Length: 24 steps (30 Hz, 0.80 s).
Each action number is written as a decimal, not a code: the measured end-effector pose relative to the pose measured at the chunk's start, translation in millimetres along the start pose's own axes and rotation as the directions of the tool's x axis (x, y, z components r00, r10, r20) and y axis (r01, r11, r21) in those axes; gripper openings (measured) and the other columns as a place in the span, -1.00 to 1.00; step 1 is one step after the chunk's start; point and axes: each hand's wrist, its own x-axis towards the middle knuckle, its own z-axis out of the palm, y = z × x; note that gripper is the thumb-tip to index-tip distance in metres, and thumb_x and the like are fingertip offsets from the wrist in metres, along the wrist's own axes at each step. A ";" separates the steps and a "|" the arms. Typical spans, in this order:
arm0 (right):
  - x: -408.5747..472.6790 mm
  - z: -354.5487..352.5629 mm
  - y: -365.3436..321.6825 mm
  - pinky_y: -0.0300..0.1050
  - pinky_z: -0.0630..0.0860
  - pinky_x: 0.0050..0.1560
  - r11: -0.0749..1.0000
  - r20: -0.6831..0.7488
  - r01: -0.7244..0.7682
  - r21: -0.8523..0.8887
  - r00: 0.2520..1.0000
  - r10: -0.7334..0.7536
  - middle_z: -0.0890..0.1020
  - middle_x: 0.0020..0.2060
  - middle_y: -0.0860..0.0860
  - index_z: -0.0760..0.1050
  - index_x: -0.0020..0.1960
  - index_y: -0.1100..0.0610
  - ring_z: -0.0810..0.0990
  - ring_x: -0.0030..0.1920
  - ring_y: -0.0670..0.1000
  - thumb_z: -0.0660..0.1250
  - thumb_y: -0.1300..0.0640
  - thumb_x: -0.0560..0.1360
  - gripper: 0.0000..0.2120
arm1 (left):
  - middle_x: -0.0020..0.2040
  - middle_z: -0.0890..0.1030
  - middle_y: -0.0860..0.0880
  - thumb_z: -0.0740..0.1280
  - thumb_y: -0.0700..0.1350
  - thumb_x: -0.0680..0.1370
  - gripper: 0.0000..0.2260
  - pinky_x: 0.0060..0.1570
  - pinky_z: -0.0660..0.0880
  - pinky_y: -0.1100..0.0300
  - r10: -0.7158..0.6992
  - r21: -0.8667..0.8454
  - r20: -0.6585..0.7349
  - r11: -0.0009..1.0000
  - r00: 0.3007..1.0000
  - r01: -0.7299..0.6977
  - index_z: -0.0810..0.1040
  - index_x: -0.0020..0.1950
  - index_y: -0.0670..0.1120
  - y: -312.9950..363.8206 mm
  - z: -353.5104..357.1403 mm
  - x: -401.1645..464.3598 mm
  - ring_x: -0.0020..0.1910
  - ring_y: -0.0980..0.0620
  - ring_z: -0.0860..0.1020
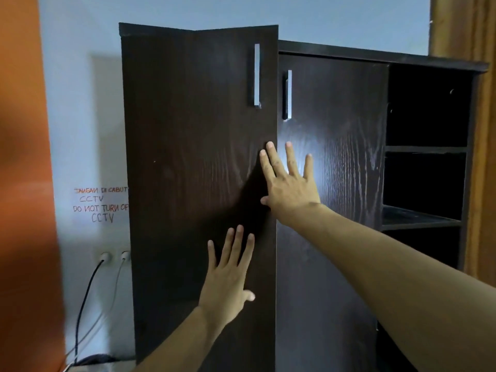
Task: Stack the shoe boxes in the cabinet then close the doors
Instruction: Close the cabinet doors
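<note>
Closing is clearly the step in hand: the tall dark-brown wood-grain cabinet (429, 60) stands against the pale wall with its left door (188, 157) swung a little way out from the front, its free edge proud of the right door (335, 157), which lies flat against the carcass. No shoe boxes can be seen; whatever sits behind the two doors is hidden, so I cannot tell how they are stacked. The left hand (228, 277) lies flat on the lower part of the left door near its free edge, fingers spread wide and holding nothing, a palm placed to push the panel home rather than grip it. The right hand (290, 183) is likewise open and spread, empty, laid across the seam where the two doors meet, probably to steady the right door and guide the left one in without a slam. Neither hand touches the brushed-metal bar handles (257, 75) near the doors' upper meeting edges, since pushing needs no hold. At the cabinet's right side, open shelves (424, 149) show dark and bare. Beyond the cabinet's left edge, handwritten notes (100, 204) mark the wall, black cables (86, 291) run down from two sockets, and an orange surface (24, 157) fills the frame's left side.
</note>
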 end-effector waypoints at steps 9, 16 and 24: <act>14.7 73.6 -10.0 0.34 -0.09 0.43 0.994 0.249 0.004 0.114 0.968 -0.033 -0.37 0.51 0.01 -0.40 0.52 0.13 -0.32 0.51 0.21 0.33 -0.09 0.50 0.00 | 0.38 -0.63 -0.07 0.45 0.07 0.42 0.15 0.27 -0.51 -0.31 -0.059 0.210 0.157 0.977 0.986 0.025 -0.60 0.38 0.05 -43.6 37.7 10.3 0.38 -0.13 -0.57; 10.3 94.6 -10.0 0.21 0.09 0.48 0.974 0.157 -0.017 0.226 0.987 -0.019 -0.39 0.50 -0.01 -0.41 0.52 0.10 -0.33 0.51 0.19 0.38 0.32 0.45 0.04 | 0.43 -0.56 -0.10 0.42 -0.01 0.45 0.10 0.35 -0.39 -0.35 -0.063 0.279 0.079 0.960 0.995 0.039 -0.57 0.42 0.02 -41.3 49.0 9.6 0.42 -0.15 -0.53; 5.4 102.8 -12.2 0.17 0.09 0.49 0.974 0.101 -0.028 0.225 0.995 0.006 -0.30 0.54 0.00 -0.33 0.54 0.09 -0.26 0.53 0.19 0.39 0.35 0.44 0.02 | 0.44 -0.55 -0.11 0.40 -0.05 0.46 0.07 0.39 -0.31 -0.34 -0.066 0.268 0.073 0.962 0.995 0.044 -0.55 0.43 0.00 -37.7 51.4 8.7 0.42 -0.15 -0.53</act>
